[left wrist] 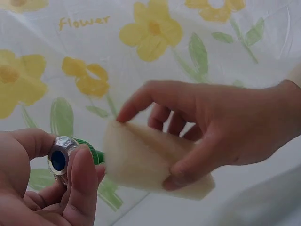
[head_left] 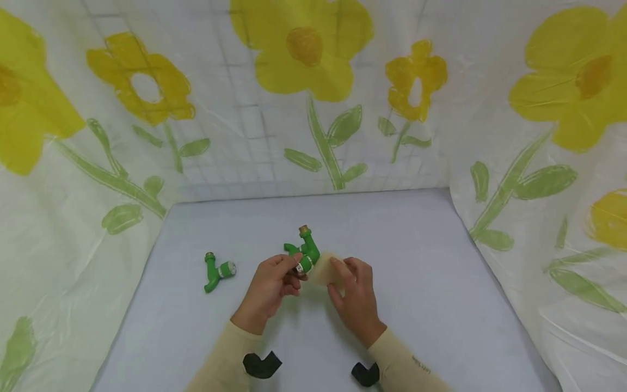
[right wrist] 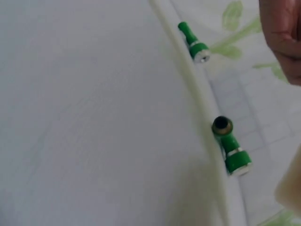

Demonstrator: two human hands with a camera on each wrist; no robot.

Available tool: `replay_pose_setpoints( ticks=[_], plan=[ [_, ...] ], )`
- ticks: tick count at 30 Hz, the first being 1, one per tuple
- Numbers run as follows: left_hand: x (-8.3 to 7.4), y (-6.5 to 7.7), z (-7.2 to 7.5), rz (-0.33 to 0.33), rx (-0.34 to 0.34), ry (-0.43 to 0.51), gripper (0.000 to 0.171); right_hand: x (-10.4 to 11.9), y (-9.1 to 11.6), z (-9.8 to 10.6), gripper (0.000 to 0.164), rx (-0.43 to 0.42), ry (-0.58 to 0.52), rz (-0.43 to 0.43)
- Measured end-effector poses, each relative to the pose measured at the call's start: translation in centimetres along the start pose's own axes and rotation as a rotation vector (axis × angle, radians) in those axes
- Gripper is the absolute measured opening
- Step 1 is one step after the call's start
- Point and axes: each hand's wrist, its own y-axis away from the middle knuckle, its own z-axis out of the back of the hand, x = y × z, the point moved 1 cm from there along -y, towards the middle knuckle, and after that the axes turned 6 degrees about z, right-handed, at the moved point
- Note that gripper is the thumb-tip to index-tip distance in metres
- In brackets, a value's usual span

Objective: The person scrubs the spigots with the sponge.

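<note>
My left hand (head_left: 271,283) grips a green tap (head_left: 305,265) by its handle end. In the left wrist view, the tap's silver end with a blue centre shows between thumb and fingers. My right hand (head_left: 356,296) pinches a pale cream sponge (left wrist: 136,160) between thumb and fingers, right against the tap's green body. Two further green taps lie on the table in the right wrist view: a nearer tap (right wrist: 230,146) with a brass-rimmed opening, and a farther tap (right wrist: 195,44). From the head, one lone tap (head_left: 215,272) lies left of my left hand; behind the held tap, green parts overlap.
The table (head_left: 431,305) has a pale grey-white top. A white sheet (head_left: 206,76) printed with yellow flowers hangs behind it and along both sides. Dark bent pieces (head_left: 262,365) sit beside both forearms.
</note>
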Motion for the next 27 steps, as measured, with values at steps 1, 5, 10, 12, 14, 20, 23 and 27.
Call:
replay_pose_setpoints(
  ticks=[1,5,10,12,14,20,23,27],
  plan=[
    [0.0,0.1,0.1,0.002,0.004,-0.005,0.028,-0.1,0.2,0.0,0.079,0.003,0.017,-0.012],
    [0.0,0.2,0.5,0.022,0.046,0.006,0.028,-0.1,0.9,-0.2,0.084,0.012,0.028,-0.047],
    [0.0,0.1,0.7,0.011,0.154,0.036,0.024,0.6,0.4,-0.2,0.081,0.03,-0.038,0.03],
    [0.0,0.1,0.8,0.005,0.206,0.029,0.018,0.4,0.2,-0.1,0.079,0.023,-0.03,0.033],
    [-0.1,0.1,1.0,0.004,0.257,0.028,0.022,0.0,0.2,0.1,0.08,0.02,-0.009,0.011],
    [0.2,0.1,1.6,-0.028,0.405,0.047,0.047,-0.3,0.3,0.2,0.074,0.049,-0.072,-0.01],
    [0.4,-0.1,1.6,-0.036,0.363,0.031,0.043,0.4,-0.3,0.3,0.073,0.059,-0.165,0.005],
    [0.6,-0.3,1.1,-0.041,0.172,0.019,0.033,1.6,-0.7,0.5,0.079,0.091,-0.291,-0.038]
  ],
)
